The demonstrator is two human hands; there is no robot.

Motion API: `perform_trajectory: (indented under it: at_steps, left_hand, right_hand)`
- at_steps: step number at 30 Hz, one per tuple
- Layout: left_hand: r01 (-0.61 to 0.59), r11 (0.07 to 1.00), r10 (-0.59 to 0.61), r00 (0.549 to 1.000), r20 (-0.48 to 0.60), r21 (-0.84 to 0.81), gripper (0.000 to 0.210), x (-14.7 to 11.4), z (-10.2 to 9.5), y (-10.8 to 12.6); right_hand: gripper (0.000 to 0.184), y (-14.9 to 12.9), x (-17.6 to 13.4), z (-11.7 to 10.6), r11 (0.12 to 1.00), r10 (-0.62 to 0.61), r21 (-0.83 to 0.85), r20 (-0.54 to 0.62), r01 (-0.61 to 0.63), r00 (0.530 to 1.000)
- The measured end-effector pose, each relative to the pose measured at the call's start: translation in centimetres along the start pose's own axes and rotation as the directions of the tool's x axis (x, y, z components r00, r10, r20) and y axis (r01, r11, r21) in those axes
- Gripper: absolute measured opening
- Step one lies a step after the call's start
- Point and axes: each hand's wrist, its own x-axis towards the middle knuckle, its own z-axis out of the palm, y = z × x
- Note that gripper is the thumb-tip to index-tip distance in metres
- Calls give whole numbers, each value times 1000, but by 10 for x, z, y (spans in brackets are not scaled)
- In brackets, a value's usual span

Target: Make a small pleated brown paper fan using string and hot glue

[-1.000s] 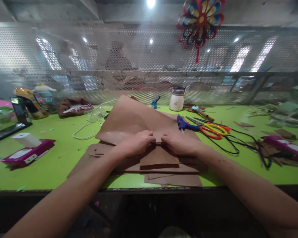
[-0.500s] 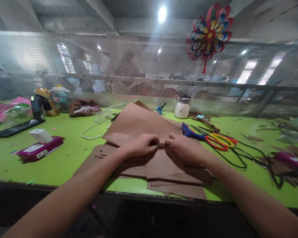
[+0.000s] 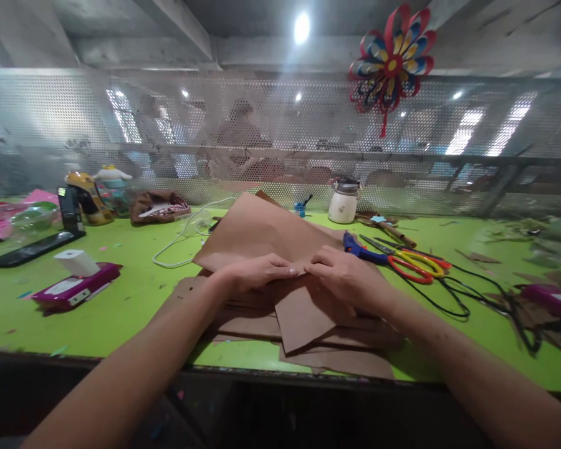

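Note:
A small piece of brown paper [image 3: 303,315] lies tilted in front of me, with its upper edge between my two hands. My left hand [image 3: 262,272] is closed on that edge, thumb tip showing on top and fingers pressed together. Close by on the right, my right hand [image 3: 343,276] pinches the same edge with its thumb and bent fingers; part of the grip is hidden. Behind both hands rises a large brown paper sheet [image 3: 262,224]. Beneath them lies a stack of brown paper pieces [image 3: 247,323].
Right of my hands lie a blue glue gun [image 3: 362,251] and scissors with red and yellow handles [image 3: 414,268], near black cables. A white jar [image 3: 343,202] stands at the back. On the left are a purple power strip [image 3: 77,288] and a black phone stand [image 3: 32,247].
The small brown paper piece has turned, its lower edge now slanting. My left fingers have straightened and flattened along its upper edge; my right hand has shifted slightly left.

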Motion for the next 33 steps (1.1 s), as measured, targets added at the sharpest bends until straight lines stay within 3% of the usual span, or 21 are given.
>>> perform_trajectory:
  at_steps: [5, 9, 14, 17, 20, 22, 24, 29, 33]
  left_hand:
    - [49, 982, -52, 999, -13, -181, 38, 3, 8, 0]
    - [20, 997, -24, 998, -51, -76, 36, 0, 7, 6]
    - [-25, 991, 36, 997, -76, 134, 39, 0, 6, 8]
    - [-59, 970, 85, 991, -102, 236, 40, 2, 7, 7]
    - [-98, 945, 139, 984, -112, 312, 38, 3, 10, 7]
    - [-101, 933, 149, 982, -115, 346, 37, 4, 11, 7]
    - [-92, 931, 144, 982, -123, 352, 36, 4, 11, 6]
    - [-82, 952, 123, 985, -122, 295, 35, 5, 10, 5]
    - [-112, 951, 146, 984, -102, 289, 34, 5, 10, 6]
  right_hand:
    - [16, 1, 1, 5, 998, 36, 62, -18, -34, 999]
    - [22, 1, -1, 0, 937, 118, 333, -33, -100, 992]
    - [31, 10, -1, -2, 705, 316, 651, 66, -281, 946]
    - [33, 15, 1, 1, 606, 362, 689, 206, -398, 909]
    - [43, 14, 3, 5, 449, 398, 716, 375, -534, 837]
    - [45, 12, 3, 9, 340, 456, 732, 421, -591, 784]
    - [42, 11, 2, 13, 279, 501, 758, 409, -589, 763]
    - [39, 14, 0, 19, 276, 497, 795, 363, -540, 788]
    - [37, 19, -1, 15, 394, 419, 768, 339, -505, 842]
